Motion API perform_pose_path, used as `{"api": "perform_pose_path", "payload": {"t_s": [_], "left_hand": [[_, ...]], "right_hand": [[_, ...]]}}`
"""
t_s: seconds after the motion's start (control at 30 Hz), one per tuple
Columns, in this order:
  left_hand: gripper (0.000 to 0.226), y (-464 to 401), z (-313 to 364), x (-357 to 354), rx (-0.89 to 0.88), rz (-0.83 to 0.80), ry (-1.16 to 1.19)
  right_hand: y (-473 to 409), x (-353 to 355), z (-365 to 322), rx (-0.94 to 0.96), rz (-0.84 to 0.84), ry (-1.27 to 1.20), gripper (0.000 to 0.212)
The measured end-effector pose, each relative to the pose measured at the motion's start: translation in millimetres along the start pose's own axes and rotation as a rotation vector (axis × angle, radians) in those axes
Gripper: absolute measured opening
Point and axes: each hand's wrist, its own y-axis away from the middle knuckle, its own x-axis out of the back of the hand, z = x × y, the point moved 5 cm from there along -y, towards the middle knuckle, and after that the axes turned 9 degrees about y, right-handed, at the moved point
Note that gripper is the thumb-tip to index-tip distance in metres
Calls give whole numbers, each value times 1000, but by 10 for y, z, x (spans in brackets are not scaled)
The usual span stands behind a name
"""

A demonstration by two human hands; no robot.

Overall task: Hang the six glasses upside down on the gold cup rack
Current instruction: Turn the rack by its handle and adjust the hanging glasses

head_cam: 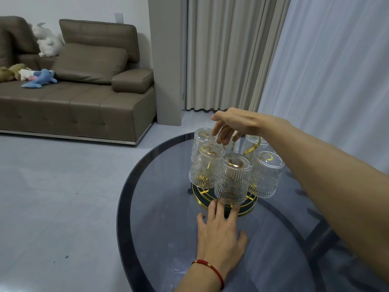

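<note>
Looks close to done: your rack (226, 198) sits on the glass table (147, 207), and I count 5 glasses (232, 180) clearly hanging mouth-down on its gold arms, with a 6th apparently behind your right hand, partly hidden, so I can't confirm it's seated. Your right hand (229, 125) is over the top of the rack, fingers (226, 139) curled around the gold loop handle (224, 132), a light pinch-grasp rather than a fist. Your left hand (219, 234) lies flat on the table, fingers spread and holding nothing, fingertips touching the rim of the rack's round base just under the front glass. No glass is left loose on the table in view. My read: hanging is finished or nearly so; what's left is checking the hidden 6th glass and letting go. Front glasses crowd each other, so they may clink if the rack shifts.
</note>
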Motion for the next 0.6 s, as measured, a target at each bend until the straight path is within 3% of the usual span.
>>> {"api": "perform_pose_path", "payload": {"t_s": [0.4,0.6], "left_hand": [[64,-5,-15,-7,7,-23,13],[65,8,-7,5,2,-11,25]], "right_hand": [[20,10,-46,-6,-69,-24,62],[6,79,-50,-43,14,-2,59]]}}
